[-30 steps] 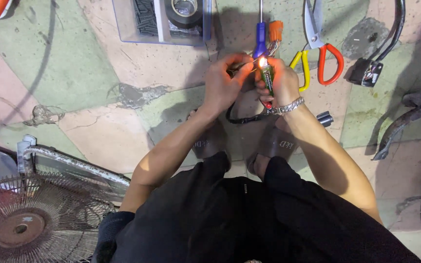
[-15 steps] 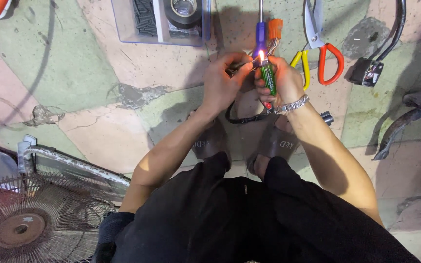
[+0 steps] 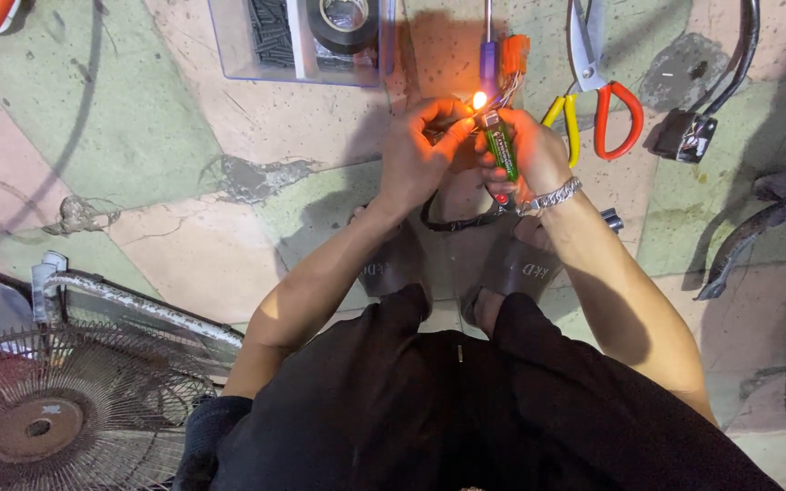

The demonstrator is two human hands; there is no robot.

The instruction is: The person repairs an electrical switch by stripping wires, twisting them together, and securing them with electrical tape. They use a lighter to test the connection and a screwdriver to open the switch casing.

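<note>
Fingers [image 3: 437,116] of the left hand [image 3: 416,159] pinched shut on a thin dark wire end [image 3: 452,127], held just left of a small flame [image 3: 479,99] in the upper middle of the frame. Fingers of the right hand [image 3: 529,155] wrapped closed around a green lighter [image 3: 500,145], upright, thumb at its top, flame lit and licking the wire tip. Heating in hand, by the look of it: sleeve or insulation being warmed at the tip. Next move likely calls for steady hands, flame kept brief and close, skin kept off the heat.

Silver bracelet [image 3: 549,195] on the right wrist. Black cable [image 3: 452,221] looping below the hands, over dark sandals [image 3: 522,265]. Just beyond the flame, a screwdriver with a purple handle [image 3: 488,56] and an orange connector [image 3: 515,53] on the floor [image 3: 138,145]. Right of those, yellow-handled pliers [image 3: 568,123] and red-handled scissors [image 3: 616,109]. Upper centre-left, a clear plastic box [image 3: 229,41] with a roll of black tape [image 3: 343,20]. Lower left, a rusty fan grille [image 3: 47,414].
</note>
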